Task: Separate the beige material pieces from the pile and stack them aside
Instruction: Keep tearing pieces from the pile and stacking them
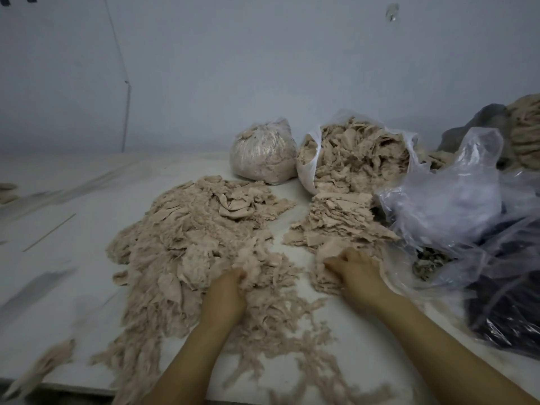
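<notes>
Beige material pile (187,247) spread over the middle of the white counter (58,258), with a flatter stack of beige pieces (339,223) just to its right. Your left hand (225,296) digs into the pile's near edge, fingers curled round a tuft; your right hand (356,273) presses on the stack's near end, fingers bent into the pieces. Behind stand a tied bag (263,153) and an open bag (359,153) of beige scraps; crumpled clear plastic (447,200) lies right.

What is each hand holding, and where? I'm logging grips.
The left hand grips loose scraps at the near edge of the big pile. The right hand pinches pieces at the near end of the stack.
</notes>
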